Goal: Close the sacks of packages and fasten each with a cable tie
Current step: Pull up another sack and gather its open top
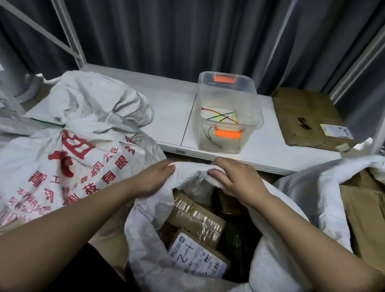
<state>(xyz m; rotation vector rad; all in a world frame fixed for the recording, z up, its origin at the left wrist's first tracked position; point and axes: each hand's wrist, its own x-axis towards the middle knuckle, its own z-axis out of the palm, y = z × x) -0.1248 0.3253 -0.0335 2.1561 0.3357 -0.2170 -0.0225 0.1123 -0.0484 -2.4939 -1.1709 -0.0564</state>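
Note:
An open white woven sack (147, 239) stands in front of me, with several taped cardboard packages (196, 217) showing inside its mouth. My left hand (155, 177) grips the far left part of the sack's rim. My right hand (235, 179) grips the far right part of the same rim, fingers curled over the bunched cloth. A clear plastic box (229, 116) with orange latches sits on the white shelf beyond and holds several coloured cable ties (219, 114). To the left lies a white sack with red print (69, 170), its neck tied with a green cable tie (48, 122).
A white shelf (166, 111) runs across behind the sacks, backed by grey curtains. A flat brown parcel (309, 118) lies on its right end. Another open white sack (321, 193) holding cardboard (374, 222) sits at the right. White metal frame posts rise at both sides.

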